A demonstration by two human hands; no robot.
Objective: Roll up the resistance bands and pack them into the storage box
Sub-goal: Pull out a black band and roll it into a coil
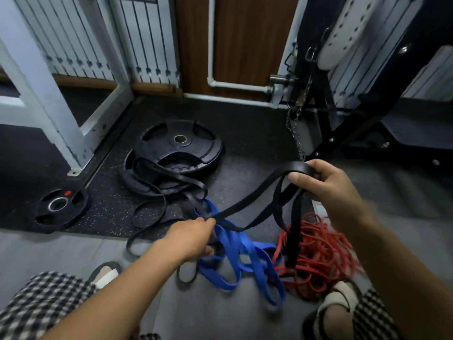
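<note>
A black resistance band (255, 195) stretches between my two hands above the floor. My right hand (326, 182) grips its looped end at the upper right, and loops of the band hang down from it. My left hand (191, 239) pinches the same band lower and to the left. Beneath the hands lies a tangle of blue bands (242, 261), with a heap of thin red bands (318, 251) to its right. More black bands (157, 187) lie tangled on the dark mat further back. No storage box is in view.
A stack of large black weight plates (181, 146) sits behind the black bands, and a small plate (60, 207) lies at the left. A white rack frame (49, 99) stands at left, a black machine with a chain (294, 128) at right. My sandalled feet show at the bottom.
</note>
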